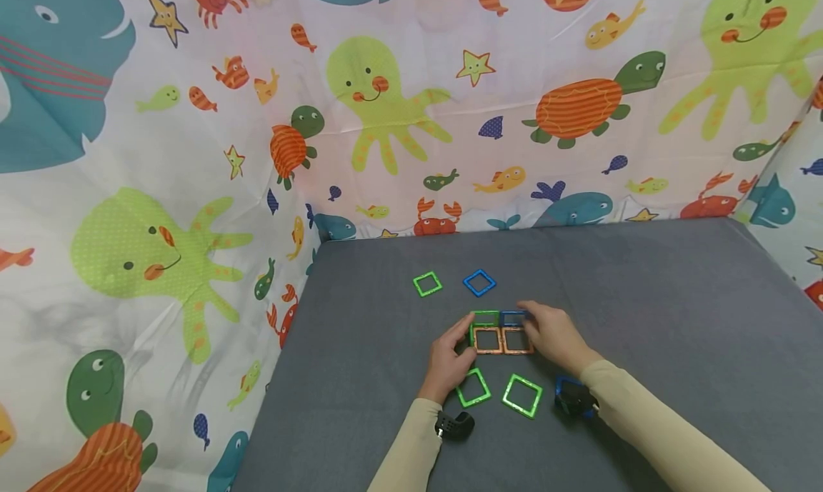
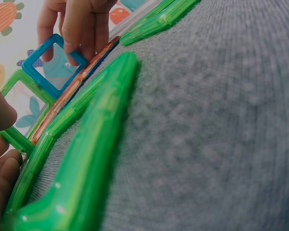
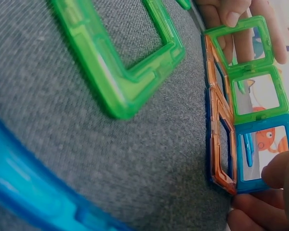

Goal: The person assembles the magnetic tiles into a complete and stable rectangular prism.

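Two orange magnetic tiles (image 1: 489, 353) lie flat, edge to edge. Along their far side stand a green tile (image 1: 485, 311) and a blue tile (image 3: 267, 122), both square open frames. Another green tile (image 3: 266, 38) rises at the left edge of the orange pair. My left hand (image 1: 448, 363) holds this left green tile, thumb on one side and fingers on the other. At the opposite end, my right hand (image 1: 558, 333) pinches the blue tile between thumb and fingers. The standing tiles touch one another at their edges.
Near me lie two loose green tiles, one (image 1: 477, 400) by my left wrist and one (image 1: 517, 409) to its right. A blue tile (image 1: 559, 383) is partly covered by my right wrist camera. Farther back are a green tile (image 1: 432, 292) and a blue tile (image 1: 487, 290).
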The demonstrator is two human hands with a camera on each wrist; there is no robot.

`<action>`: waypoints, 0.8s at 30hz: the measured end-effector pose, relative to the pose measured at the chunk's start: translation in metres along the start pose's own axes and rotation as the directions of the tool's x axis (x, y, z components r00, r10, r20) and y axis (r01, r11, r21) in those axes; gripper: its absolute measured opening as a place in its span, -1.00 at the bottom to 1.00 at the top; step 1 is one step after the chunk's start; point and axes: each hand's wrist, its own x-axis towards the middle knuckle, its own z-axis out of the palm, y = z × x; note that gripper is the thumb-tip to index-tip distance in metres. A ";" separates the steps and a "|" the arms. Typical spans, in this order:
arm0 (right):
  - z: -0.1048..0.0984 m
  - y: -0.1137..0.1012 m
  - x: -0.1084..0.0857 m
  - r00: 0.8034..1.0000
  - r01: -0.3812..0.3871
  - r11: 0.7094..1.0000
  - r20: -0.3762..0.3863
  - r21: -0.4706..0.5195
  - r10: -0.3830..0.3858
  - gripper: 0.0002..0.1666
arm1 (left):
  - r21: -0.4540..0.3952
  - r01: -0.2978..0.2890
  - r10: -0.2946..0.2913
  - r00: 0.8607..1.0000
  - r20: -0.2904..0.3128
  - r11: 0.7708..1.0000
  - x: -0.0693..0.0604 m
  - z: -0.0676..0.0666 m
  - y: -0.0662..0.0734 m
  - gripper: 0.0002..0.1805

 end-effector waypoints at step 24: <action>-0.036 0.018 -0.042 0.994 -0.051 0.992 0.098 0.118 0.039 -0.36 | -0.024 0.012 -0.012 1.000 0.005 1.000 -0.001 0.000 0.001 -0.28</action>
